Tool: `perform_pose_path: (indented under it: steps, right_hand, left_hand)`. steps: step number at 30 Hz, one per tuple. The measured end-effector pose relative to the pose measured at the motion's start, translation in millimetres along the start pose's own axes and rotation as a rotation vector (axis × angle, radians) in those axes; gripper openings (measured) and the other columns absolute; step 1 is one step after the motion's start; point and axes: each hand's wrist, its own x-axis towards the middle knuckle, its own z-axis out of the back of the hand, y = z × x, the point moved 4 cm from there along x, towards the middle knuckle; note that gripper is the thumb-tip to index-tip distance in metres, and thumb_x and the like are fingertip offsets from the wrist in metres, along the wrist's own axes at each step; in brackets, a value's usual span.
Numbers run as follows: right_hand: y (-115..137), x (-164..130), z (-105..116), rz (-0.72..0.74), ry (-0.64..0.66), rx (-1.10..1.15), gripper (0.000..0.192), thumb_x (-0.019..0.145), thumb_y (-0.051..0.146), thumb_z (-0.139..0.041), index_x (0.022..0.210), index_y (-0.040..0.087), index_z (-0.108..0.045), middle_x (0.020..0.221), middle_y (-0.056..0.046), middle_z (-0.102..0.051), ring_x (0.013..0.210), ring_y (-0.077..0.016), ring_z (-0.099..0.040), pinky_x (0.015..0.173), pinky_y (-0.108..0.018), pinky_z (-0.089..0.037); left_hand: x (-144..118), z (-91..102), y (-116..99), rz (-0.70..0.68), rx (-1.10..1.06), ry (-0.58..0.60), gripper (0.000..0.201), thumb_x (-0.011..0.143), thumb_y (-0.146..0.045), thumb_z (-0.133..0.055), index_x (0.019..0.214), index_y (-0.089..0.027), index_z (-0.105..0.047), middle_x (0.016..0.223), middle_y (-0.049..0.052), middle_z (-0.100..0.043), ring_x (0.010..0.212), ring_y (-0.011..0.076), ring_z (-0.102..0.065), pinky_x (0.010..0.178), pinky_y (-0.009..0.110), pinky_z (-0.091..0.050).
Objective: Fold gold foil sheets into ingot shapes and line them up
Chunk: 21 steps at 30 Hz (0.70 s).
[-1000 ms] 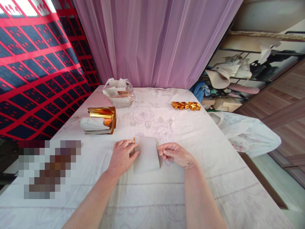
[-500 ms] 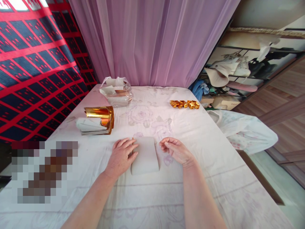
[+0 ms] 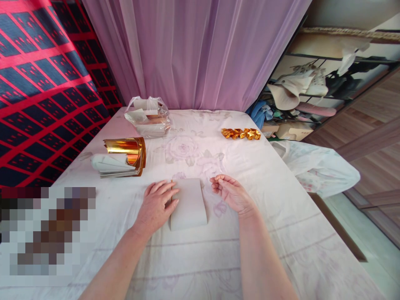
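Observation:
A pale grey sheet of paper (image 3: 188, 206), slightly bowed, lies on the cloth in front of me. My left hand (image 3: 158, 204) rests along its left edge, fingers spread and their tips on the paper. Under those fingertips a thin strip of gold shows at the sheet's upper left edge. Just off the right edge, apart from the sheet, is my right hand (image 3: 233, 192). Its fingers are curled with the thumb against the fingertips; whether anything small is pinched there I cannot make out.
Curled gold-and-white sheets (image 3: 123, 156) stand at the left, with a clear plastic bag (image 3: 148, 116) of paper behind them. Folded shiny gold pieces (image 3: 240, 133) sit in a row at the back right. A white plastic bag (image 3: 321, 168) is beyond the table's right edge.
My right hand has shifted slightly up and away from the sheet's right edge. My left hand stays on the paper. The whole view has turned a little.

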Motion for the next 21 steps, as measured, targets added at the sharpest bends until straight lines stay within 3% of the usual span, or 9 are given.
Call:
perform_pose_path:
  steps: [9,15,21]
  right_hand:
    - [-3.1,2.1,2.9,0.008,-0.014,0.018,0.023,0.068,0.037,-0.086,0.078,0.023,-0.072,0.094,-0.003,-0.073,0.076,-0.0133,-0.063,0.073,-0.029,-0.052]
    - [-2.8,2.3,1.9,-0.001,-0.007,0.025,0.025,0.067,0.038,-0.088,0.077,0.022,-0.072,0.078,0.000,-0.069,0.073,-0.0122,-0.062,0.071,-0.026,-0.052]
    - [-1.8,2.9,1.9,0.016,-0.029,0.060,0.025,0.066,0.038,-0.088,0.078,0.023,-0.072,0.075,0.001,-0.067,0.071,-0.0120,-0.061,0.071,-0.027,-0.052]
  left_hand:
    - [-0.5,-0.3,1.2,-0.004,0.006,0.010,0.029,0.090,-0.035,-0.057,0.115,-0.030,-0.071,0.130,0.004,-0.067,0.126,0.0302,-0.054,0.109,0.055,-0.038]
    - [-0.7,-1.6,1.6,0.003,0.011,0.001,0.029,0.090,-0.035,-0.057,0.114,-0.030,-0.072,0.130,0.004,-0.068,0.126,0.0303,-0.054,0.109,0.056,-0.037]
    - [-0.2,-1.0,1.6,-0.003,0.017,0.005,0.029,0.090,-0.036,-0.056,0.114,-0.031,-0.071,0.130,0.004,-0.068,0.126,0.0303,-0.054,0.109,0.055,-0.038]
